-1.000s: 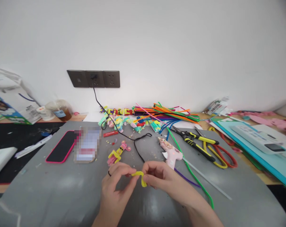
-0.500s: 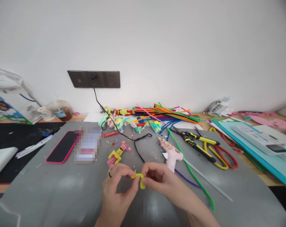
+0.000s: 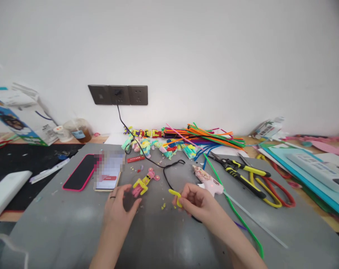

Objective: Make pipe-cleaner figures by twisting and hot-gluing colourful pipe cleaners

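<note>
Between the thumb and fingers of my right hand (image 3: 199,201) is a short bent piece of yellow pipe cleaner (image 3: 175,195). My left hand (image 3: 120,205) has its thumb and fingers apart, with nothing between them, just left of a small pink and yellow pipe-cleaner figure (image 3: 142,185) with round ears. That figure lies on the grey mat. Tiny yellow scraps (image 3: 163,206) lie on the mat between my hands. Beyond my right hand rests a pink glue gun (image 3: 207,181), its handle partly hidden by the hand.
Pliers (image 3: 242,175) and red-handled scissors (image 3: 281,194) lie at right, near a long green pipe cleaner (image 3: 239,215). Behind are bundled pipe cleaners (image 3: 211,135) and a black cable (image 3: 142,152). Two phones, one a pink-cased phone (image 3: 82,172), lie left. Folders (image 3: 315,179) edge the right side.
My left hand has let go of the yellow pipe cleaner and moved left, opening. My right hand keeps the piece and has shifted slightly right. The whole view has shifted a little.
</note>
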Available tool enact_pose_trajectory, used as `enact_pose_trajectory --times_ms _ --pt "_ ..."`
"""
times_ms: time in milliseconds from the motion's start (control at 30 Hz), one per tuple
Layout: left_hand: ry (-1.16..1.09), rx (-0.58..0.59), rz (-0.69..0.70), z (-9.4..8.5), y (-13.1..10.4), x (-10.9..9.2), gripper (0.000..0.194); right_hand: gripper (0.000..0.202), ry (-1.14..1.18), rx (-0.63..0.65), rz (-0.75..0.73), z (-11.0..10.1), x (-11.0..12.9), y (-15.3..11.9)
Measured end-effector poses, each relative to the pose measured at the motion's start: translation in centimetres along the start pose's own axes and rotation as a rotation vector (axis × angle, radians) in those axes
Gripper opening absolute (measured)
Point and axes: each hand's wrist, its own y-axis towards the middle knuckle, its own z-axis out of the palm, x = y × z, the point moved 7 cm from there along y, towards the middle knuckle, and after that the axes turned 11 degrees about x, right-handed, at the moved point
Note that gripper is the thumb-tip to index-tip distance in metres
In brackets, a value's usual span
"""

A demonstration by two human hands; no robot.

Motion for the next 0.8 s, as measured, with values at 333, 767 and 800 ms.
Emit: enact_pose_trajectory --times_ms 333,767,800 --pt "-0.003 0.035 0.009 0.3 1.0 -0.4 0.016 0.055 -0.008 -0.063 -0.016 -0.5 -1.5 0.3" --pt "-1.294 0.162 -0.482 1.6 -0.4 1.2 0.04 0.059 0.052 -0.104 0.028 0.1 -2.6 1.4" --pt "-1.409 0.236 -0.548 2.4 -0.8 0.5 0.04 0.059 0.07 -0.092 0.021 0.2 -2.6 1.5"
